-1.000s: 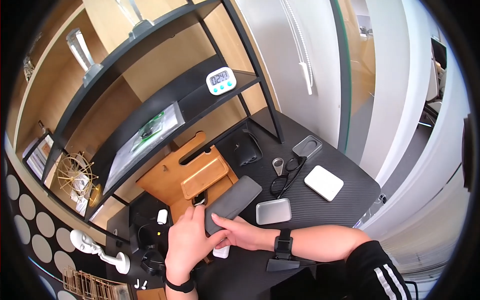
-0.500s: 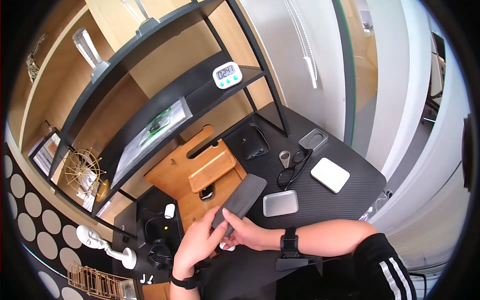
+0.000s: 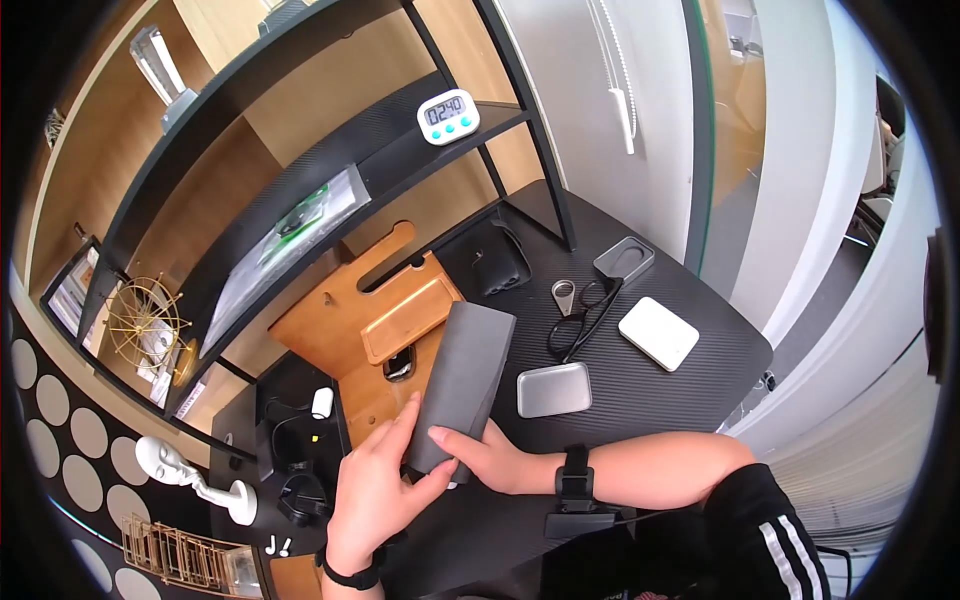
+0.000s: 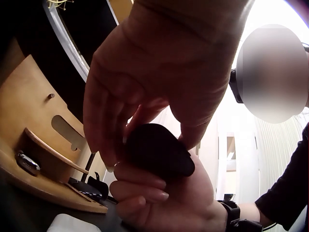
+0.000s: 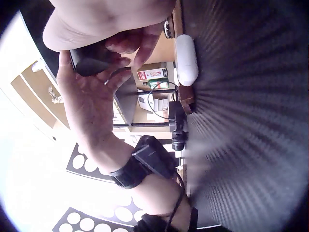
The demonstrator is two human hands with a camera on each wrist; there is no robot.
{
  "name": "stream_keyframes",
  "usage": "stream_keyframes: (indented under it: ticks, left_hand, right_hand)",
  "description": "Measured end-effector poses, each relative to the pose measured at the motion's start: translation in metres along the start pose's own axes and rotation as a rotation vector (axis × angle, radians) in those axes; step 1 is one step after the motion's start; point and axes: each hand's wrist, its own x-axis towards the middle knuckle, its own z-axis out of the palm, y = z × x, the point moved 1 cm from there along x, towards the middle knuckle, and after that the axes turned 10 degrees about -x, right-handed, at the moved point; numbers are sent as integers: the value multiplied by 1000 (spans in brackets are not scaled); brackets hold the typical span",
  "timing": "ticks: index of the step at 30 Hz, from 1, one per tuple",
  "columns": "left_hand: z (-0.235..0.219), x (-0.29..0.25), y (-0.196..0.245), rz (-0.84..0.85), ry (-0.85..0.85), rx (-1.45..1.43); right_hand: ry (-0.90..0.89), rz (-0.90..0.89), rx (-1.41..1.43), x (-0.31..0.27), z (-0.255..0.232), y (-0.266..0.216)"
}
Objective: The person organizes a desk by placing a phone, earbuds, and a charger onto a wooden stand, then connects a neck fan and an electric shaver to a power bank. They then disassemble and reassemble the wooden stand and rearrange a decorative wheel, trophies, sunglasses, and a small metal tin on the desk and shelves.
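Note:
A dark grey elongated case is held between both hands above the desk, its far end tilted up toward the wooden stand. The left hand pinches its near end, thumb on one side and fingers on the other. Around its lower right side curls the right hand, thumb on the top face. From the left wrist view, the dark end of the case shows between the left fingers and the curled right fingers. The case looks closed; its underside is hidden.
Right of the case lie a metal tin, black glasses, a white box and a grey tray. A black pouch sits behind. A timer stands on the shelf; a white head figurine is at left.
The case has swung to a steeper angle in the head view, its far end moving left and up. Both hands still hold it, and the left fingers have spread along its side.

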Motion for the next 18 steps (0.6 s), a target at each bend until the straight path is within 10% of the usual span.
stream_keyframes:
  ticks: [18]
  left_hand:
    - [17,-1,-5,56,-74,126]
  right_hand:
    - [7,47,-272,3,-6,10]
